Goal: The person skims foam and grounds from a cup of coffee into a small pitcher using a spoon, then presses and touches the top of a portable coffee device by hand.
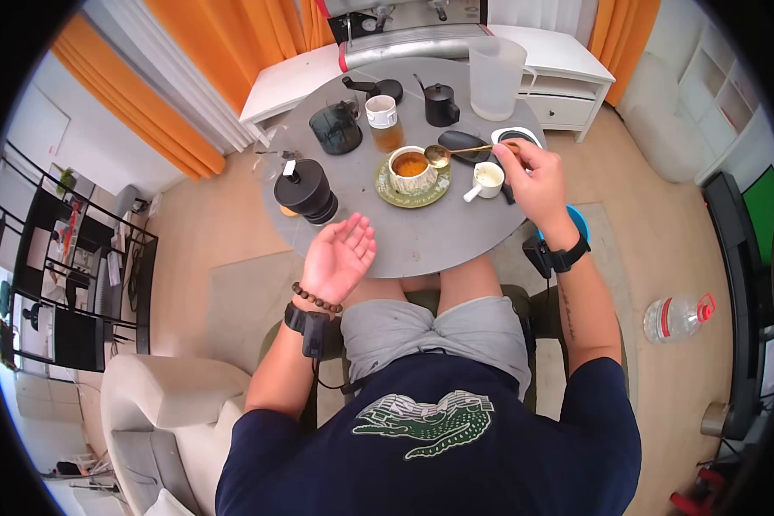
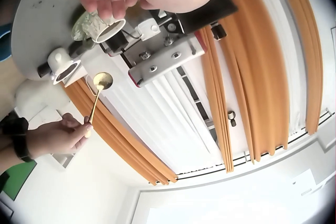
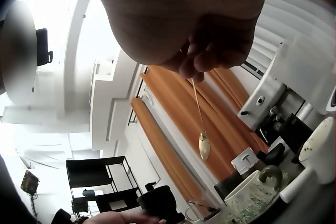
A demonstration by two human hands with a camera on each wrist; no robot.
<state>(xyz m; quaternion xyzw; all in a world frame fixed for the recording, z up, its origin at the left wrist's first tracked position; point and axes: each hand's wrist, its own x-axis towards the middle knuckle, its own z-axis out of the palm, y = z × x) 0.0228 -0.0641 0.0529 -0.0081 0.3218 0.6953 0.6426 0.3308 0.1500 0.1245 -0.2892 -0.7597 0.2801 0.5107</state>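
My right hand (image 1: 533,185) pinches the end of a long gold spoon (image 1: 439,156). A pale, creamy lump (image 2: 100,80) shows in its bowl in the left wrist view. The bowl hangs beside a patterned cup (image 1: 413,182) of brown liquid, which stands on a green saucer (image 1: 414,201). Below the right hand is a small white pot with a side handle (image 1: 488,178), pale residue inside. Palm up, my left hand (image 1: 340,258) is held at the table's near edge with nothing in it, fingers relaxed.
On the round grey table (image 1: 378,245) stand a black grinder (image 1: 305,191), a dark translucent container (image 1: 335,129), a white-topped glass of amber liquid (image 1: 387,133), a black lidded pot (image 1: 440,105) and a clear pitcher (image 1: 495,82). An espresso machine (image 1: 413,52) sits behind.
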